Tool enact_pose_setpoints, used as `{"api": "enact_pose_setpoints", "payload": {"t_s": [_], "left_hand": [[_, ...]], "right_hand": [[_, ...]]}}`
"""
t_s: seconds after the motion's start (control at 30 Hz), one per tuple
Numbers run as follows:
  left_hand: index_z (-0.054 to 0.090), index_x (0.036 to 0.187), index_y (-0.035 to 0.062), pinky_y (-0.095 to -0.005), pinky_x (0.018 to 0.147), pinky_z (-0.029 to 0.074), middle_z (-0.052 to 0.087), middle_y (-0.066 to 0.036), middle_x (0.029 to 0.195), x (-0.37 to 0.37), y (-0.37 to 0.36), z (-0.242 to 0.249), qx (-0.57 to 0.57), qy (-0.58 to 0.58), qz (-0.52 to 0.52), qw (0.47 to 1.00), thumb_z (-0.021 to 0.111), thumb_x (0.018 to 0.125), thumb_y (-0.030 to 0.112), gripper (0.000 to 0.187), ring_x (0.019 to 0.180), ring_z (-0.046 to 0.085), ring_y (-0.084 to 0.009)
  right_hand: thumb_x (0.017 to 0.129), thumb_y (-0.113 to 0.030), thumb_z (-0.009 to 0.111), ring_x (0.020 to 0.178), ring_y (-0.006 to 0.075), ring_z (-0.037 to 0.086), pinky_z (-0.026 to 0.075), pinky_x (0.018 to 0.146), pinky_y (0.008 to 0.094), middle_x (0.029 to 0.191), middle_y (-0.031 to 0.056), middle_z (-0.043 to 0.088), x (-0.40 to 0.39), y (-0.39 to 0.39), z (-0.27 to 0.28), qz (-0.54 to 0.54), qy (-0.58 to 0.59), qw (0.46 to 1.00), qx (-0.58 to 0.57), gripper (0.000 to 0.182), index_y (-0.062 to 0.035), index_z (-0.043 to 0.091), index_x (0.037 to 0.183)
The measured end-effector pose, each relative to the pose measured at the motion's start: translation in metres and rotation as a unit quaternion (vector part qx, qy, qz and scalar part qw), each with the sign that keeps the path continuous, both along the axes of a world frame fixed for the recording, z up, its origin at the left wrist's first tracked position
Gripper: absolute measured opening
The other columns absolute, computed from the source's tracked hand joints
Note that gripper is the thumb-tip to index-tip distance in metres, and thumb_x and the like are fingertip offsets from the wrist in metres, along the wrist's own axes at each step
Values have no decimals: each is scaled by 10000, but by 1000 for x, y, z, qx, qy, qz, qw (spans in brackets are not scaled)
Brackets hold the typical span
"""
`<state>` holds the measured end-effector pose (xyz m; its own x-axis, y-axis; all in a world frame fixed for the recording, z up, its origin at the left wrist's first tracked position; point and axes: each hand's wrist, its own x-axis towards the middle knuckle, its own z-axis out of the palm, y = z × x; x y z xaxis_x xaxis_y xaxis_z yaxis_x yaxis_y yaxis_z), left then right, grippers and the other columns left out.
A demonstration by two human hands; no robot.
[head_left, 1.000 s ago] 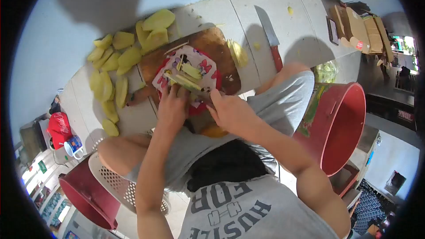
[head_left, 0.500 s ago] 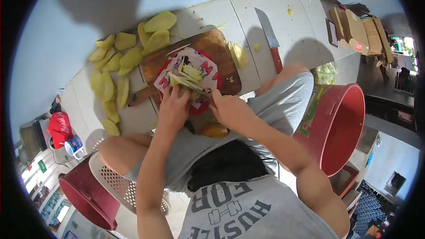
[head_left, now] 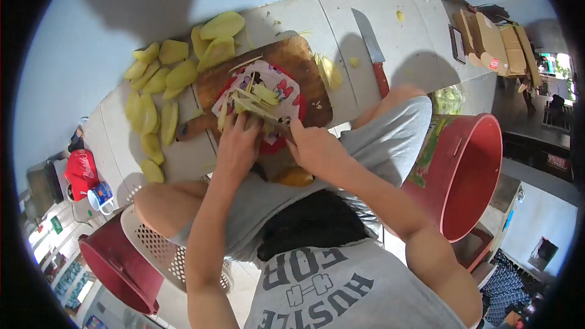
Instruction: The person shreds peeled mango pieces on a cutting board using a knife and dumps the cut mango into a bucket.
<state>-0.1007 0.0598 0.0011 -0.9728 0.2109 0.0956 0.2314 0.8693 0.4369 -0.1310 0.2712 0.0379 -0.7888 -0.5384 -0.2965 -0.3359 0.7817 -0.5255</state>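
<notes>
My left hand [head_left: 237,147] is closed over a pale green piece of peeled mango, mostly hidden beneath its fingers. Thin mango strips [head_left: 266,93] lie just beyond the fingertips on a cloth [head_left: 289,89] with a red border and cartoon print. In my right hand [head_left: 315,150] is a knife [head_left: 280,126], gripped by the handle, its blade beside the left fingers and partly hidden. Under the cloth rests a wooden cutting board [head_left: 304,64], its handle pointing left. Several peeled mango pieces [head_left: 182,75] are spread on the tiles left of the board.
A larger knife [head_left: 368,38] with a red handle lies on the tiled surface [head_left: 414,30] at right. Mango shavings [head_left: 329,73] sit beside the board. A red bucket [head_left: 481,176] stands at my right, another red bucket [head_left: 116,265] and a perforated basket [head_left: 149,240] at my left.
Both hands stay almost in place, the left fingers shifting slightly on the mango piece. The strips near the left fingertips have moved a little on the cloth.
</notes>
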Motion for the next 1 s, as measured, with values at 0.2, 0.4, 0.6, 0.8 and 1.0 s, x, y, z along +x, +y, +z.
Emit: {"api": "enact_pose_setpoints", "payload": {"t_s": [0.2, 0.4, 0.6, 0.8, 1.0], "left_hand": [[672, 1156, 58, -499, 989, 490, 585, -210, 1223, 0, 2, -1, -4, -18, 12, 1000, 739, 774, 81, 389, 1162, 537, -438], [666, 1145, 29, -505, 1012, 479, 584, -233, 1250, 5, -3, -17, -19, 2, -8, 1000, 736, 777, 89, 379, 1187, 528, -450], [683, 1104, 40, -509, 1014, 478, 579, -224, 1268, 2, -1, -1, -28, 14, -3, 999, 723, 791, 102, 321, 1195, 524, -456], [679, 1150, 72, -528, 1038, 458, 575, -211, 1260, 5, -2, -6, -9, 5, 7, 1000, 718, 802, 89, 350, 1187, 522, -461], [707, 1102, 64, -529, 1017, 472, 571, -215, 1258, 4, 3, 0, 24, 27, 6, 999, 723, 774, 76, 329, 1193, 522, -466]], "right_hand": [[970, -250, 580, 741, 437, 695, 565, 636, 530, 767, 239, 678, -3, -3, 1, 5, 5, 1000, 17, 273, -19, 487, 1083], [964, -210, 594, 673, 456, 660, 536, 600, 542, 689, 232, 640, 14, 3, 38, 12, 7, 1000, 8, 266, 4, 455, 1039], [955, -210, 610, 674, 440, 668, 540, 583, 532, 693, 232, 644, 0, -4, -7, 12, 33, 999, -9, 275, -6, 451, 1045], [955, -233, 595, 692, 425, 692, 561, 623, 525, 724, 219, 670, 7, -2, 19, 12, 11, 1000, 9, 260, -24, 492, 1070], [954, -242, 601, 675, 428, 688, 563, 607, 520, 711, 222, 663, 2, 4, -8, -9, 3, 1000, 10, 273, -22, 493, 1073]]}}
